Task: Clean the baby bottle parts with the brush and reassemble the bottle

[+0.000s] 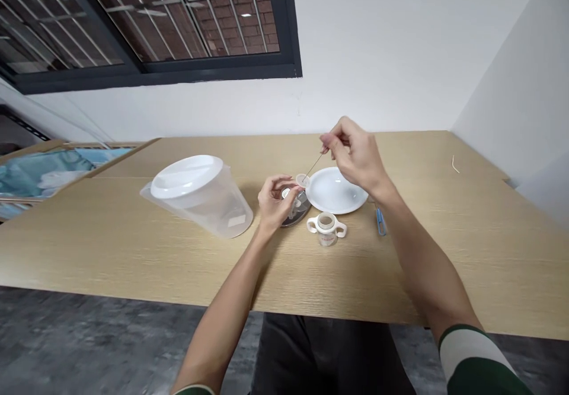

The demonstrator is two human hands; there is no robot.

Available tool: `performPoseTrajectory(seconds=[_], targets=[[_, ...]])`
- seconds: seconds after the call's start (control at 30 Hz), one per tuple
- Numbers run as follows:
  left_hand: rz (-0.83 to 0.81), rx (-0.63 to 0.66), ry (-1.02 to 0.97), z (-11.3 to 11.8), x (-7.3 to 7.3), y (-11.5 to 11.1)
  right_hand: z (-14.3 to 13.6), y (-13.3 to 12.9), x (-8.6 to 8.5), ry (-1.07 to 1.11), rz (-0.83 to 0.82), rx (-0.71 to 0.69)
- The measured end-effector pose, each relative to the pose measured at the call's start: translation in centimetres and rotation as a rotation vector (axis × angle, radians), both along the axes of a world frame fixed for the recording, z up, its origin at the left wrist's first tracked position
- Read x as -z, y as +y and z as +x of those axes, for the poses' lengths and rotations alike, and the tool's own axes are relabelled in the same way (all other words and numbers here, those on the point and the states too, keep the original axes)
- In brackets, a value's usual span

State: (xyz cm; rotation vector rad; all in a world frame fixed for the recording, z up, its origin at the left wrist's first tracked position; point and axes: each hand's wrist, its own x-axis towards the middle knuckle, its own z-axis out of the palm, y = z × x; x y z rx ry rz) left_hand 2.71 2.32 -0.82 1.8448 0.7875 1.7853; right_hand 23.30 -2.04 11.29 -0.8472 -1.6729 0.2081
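Observation:
My left hand [274, 200] is closed around a small translucent round piece [303, 179], gripped at the fingertips. Above it, my right hand [353, 152] pinches a thin wire-like rod [316, 161], which slants down so that its lower end meets the round piece. Whether the tip goes inside is too small to tell. Partly hidden under my left hand lies a dark shiny dish [299, 216] with small clear and white parts. A small two-handled white cup body [327, 231] stands open just in front. The white oval plate [333, 196] is below my right hand.
A translucent pitcher with a white lid [186, 177] stands at the left. To the right of the plate lies a blue-handled item [381, 222]. A short bent white strip [454, 164] is farther right. A crate [62, 172] with blue cloth adjoins the table's left side.

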Motion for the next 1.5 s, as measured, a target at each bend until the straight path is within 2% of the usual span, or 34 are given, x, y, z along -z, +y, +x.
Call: performPoseTrajectory(seconds=[0.23, 0.37, 0.53, 0.83, 1.1, 1.23, 1.33, 1.4, 1.5], targets=[[0.056, -0.081, 0.184, -1.3, 0.9, 1.0, 2.5, -1.2, -1.9, 0.14, 0.136, 0.077], [0.098, -0.092, 0.183, -1.5, 1.1, 1.3, 2.8, -1.5, -2.2, 0.14, 0.165, 0.092], [0.138, -0.064, 0.144, -1.0, 1.1, 1.0, 1.9, -1.0, -1.5, 0.101, 0.112, 0.057], [0.093, -0.082, 0.1, -0.7, 1.0, 0.5, 0.6, -0.9, -0.6, 0.035, 0.065, 0.032], [0.067, -0.103, 0.034, -0.6, 0.9, 0.3, -3.5, -0.5, 1.7, -0.166, -0.06, -0.028], [0.099, -0.07, -0.053, -0.2, 0.1, -0.2, -4.2, 0.3, 3.0, -0.274, -0.082, -0.038], [0.097, -0.055, -0.038, -0.3, -0.2, -0.4, -4.5, 1.0, 3.8, -0.307, -0.087, -0.047], [0.079, -0.063, -0.004, -0.5, -0.2, -0.3, -4.4, 1.2, 3.9, -0.292, -0.087, -0.039], [0.047, -0.069, 0.055, -0.7, -0.2, -0.1, -3.7, 0.9, 3.1, -0.219, -0.069, -0.009]])
